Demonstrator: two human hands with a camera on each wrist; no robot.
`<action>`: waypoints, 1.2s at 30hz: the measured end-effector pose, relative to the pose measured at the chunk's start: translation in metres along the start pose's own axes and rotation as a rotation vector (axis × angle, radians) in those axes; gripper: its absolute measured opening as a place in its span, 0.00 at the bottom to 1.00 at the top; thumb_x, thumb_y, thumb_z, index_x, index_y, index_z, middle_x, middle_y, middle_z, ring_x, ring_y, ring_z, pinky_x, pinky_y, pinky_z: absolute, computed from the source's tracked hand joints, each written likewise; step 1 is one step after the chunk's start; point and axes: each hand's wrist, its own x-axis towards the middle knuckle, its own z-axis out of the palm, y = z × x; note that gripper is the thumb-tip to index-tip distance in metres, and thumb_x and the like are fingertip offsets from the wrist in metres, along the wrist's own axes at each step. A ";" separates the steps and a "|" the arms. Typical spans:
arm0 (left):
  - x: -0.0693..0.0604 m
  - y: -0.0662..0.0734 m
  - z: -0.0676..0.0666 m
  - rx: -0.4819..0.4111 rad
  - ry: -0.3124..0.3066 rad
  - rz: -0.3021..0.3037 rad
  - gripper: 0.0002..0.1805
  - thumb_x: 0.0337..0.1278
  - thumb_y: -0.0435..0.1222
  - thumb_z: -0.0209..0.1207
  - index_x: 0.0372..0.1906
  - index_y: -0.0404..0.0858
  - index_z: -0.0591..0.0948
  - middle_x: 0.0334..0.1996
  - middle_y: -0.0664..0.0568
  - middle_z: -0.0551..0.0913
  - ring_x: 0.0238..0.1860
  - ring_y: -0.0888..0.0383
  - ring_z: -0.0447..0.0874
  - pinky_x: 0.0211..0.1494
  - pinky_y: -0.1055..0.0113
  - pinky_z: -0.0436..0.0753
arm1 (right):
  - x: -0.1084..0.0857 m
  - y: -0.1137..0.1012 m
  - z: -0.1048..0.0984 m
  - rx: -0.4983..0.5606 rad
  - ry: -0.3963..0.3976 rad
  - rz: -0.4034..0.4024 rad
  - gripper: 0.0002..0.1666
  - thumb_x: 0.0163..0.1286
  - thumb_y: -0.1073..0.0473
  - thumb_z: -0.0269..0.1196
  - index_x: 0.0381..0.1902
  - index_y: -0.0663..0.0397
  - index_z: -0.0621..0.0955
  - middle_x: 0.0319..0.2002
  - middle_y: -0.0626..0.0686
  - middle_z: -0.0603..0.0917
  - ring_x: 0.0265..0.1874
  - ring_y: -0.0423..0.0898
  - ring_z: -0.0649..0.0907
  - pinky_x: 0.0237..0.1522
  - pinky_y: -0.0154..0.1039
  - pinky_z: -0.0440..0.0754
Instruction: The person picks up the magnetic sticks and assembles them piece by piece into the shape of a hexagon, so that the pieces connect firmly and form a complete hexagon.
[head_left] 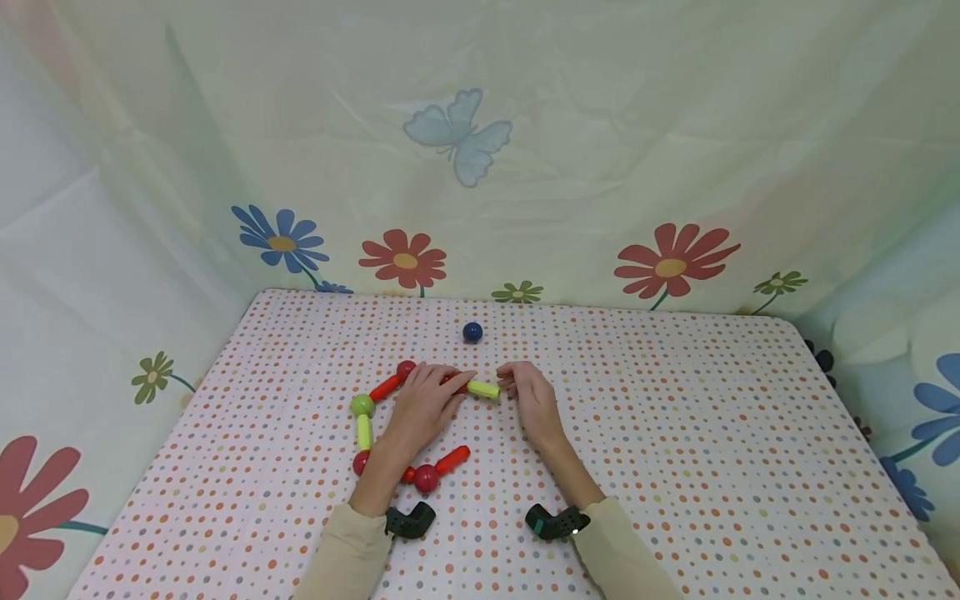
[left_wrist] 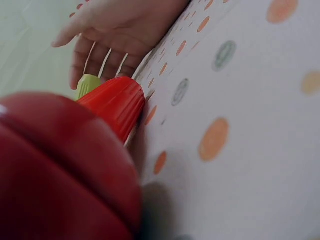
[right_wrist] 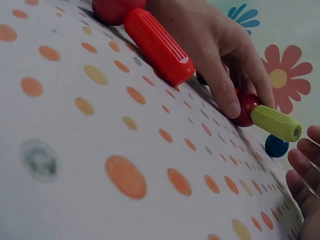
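My left hand (head_left: 426,408) reaches over a chain of magnetic rods and balls. Its thumb and fingers pinch a red ball (right_wrist: 246,108), from which a yellow-green rod (head_left: 483,389) points right. Beside the rod's free end is my right hand (head_left: 531,402), fingers loosely bent and nothing held; in the right wrist view a small gap shows between them. The chain curves left through a red rod (head_left: 386,387), a green ball (head_left: 362,405) and another yellow-green rod (head_left: 364,432). At its near end a red rod (head_left: 453,459) joins a red ball (head_left: 426,478). My left forearm hides part of it.
A dark blue ball (head_left: 472,332) lies alone beyond the hands, near the table's far side. The dotted tablecloth (head_left: 712,442) covers the table. Behind it hangs a flowered curtain (head_left: 570,167). Each wrist wears a black band (head_left: 557,522).
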 end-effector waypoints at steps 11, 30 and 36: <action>0.000 -0.005 -0.003 -0.032 -0.003 -0.116 0.22 0.62 0.44 0.62 0.61 0.50 0.78 0.60 0.54 0.79 0.64 0.54 0.74 0.74 0.44 0.63 | 0.038 0.007 0.011 -0.093 0.081 -0.093 0.12 0.74 0.59 0.53 0.46 0.58 0.80 0.45 0.55 0.83 0.42 0.47 0.81 0.44 0.36 0.80; -0.002 -0.001 0.001 0.067 0.055 -0.068 0.18 0.61 0.45 0.62 0.56 0.54 0.80 0.53 0.52 0.81 0.54 0.51 0.79 0.66 0.50 0.73 | 0.078 0.025 0.023 -0.400 -0.185 -0.291 0.23 0.69 0.58 0.61 0.61 0.53 0.74 0.61 0.61 0.75 0.62 0.57 0.75 0.62 0.57 0.73; 0.001 0.000 0.000 0.081 0.059 -0.083 0.17 0.61 0.45 0.62 0.55 0.53 0.81 0.52 0.53 0.81 0.53 0.52 0.79 0.65 0.53 0.73 | 0.061 0.020 0.016 -0.218 -0.059 -0.209 0.21 0.67 0.59 0.63 0.56 0.57 0.76 0.53 0.60 0.78 0.50 0.53 0.81 0.51 0.48 0.81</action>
